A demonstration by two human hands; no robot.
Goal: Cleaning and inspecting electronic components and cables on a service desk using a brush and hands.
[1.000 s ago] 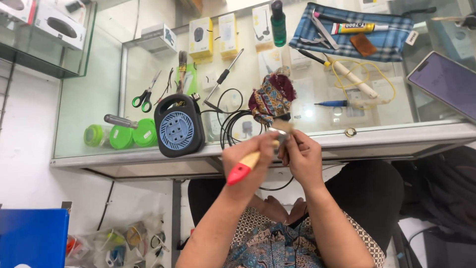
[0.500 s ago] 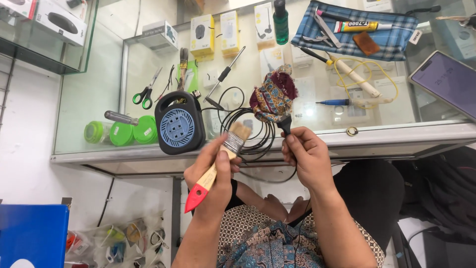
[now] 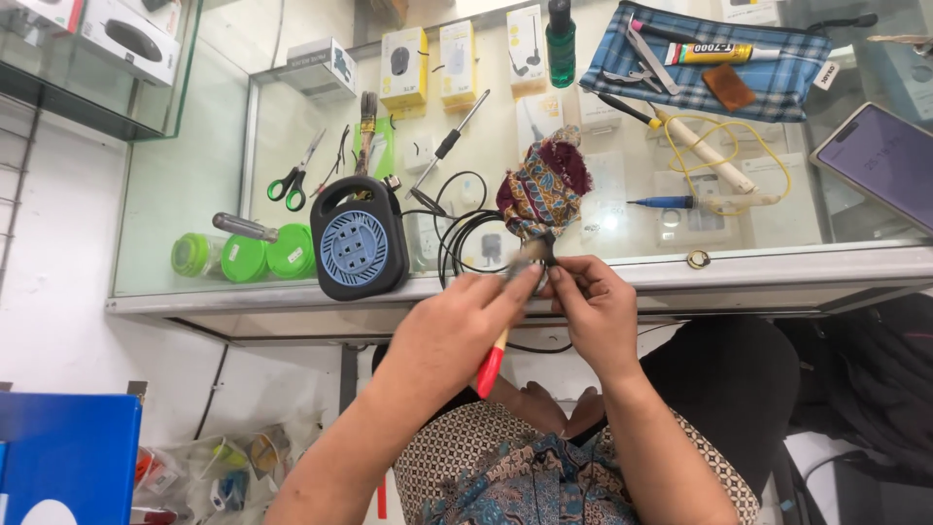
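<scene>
My left hand (image 3: 455,329) grips a paintbrush (image 3: 489,371) with a wooden handle and a red tip. Its bristles rest against a small black part (image 3: 547,257) pinched in the fingers of my right hand (image 3: 595,313). A black cable (image 3: 459,233) runs from that part in loops over the glass counter (image 3: 777,268). Both hands meet just in front of the counter's near edge, above my lap. A patterned cloth bundle (image 3: 542,190) lies on the glass right behind my fingertips.
A black and blue cable reel (image 3: 357,245) stands left of my hands, with green lids (image 3: 243,258), green scissors (image 3: 290,177), a second brush (image 3: 366,122) and a screwdriver (image 3: 449,144) nearby. A plaid tool pouch (image 3: 777,68), yellow-corded soldering iron (image 3: 708,156) and phone (image 3: 884,160) lie right.
My left hand has swung the brush up from a lowered, tilted position, bringing the bristles back onto the small part. My right hand has stayed near the counter edge.
</scene>
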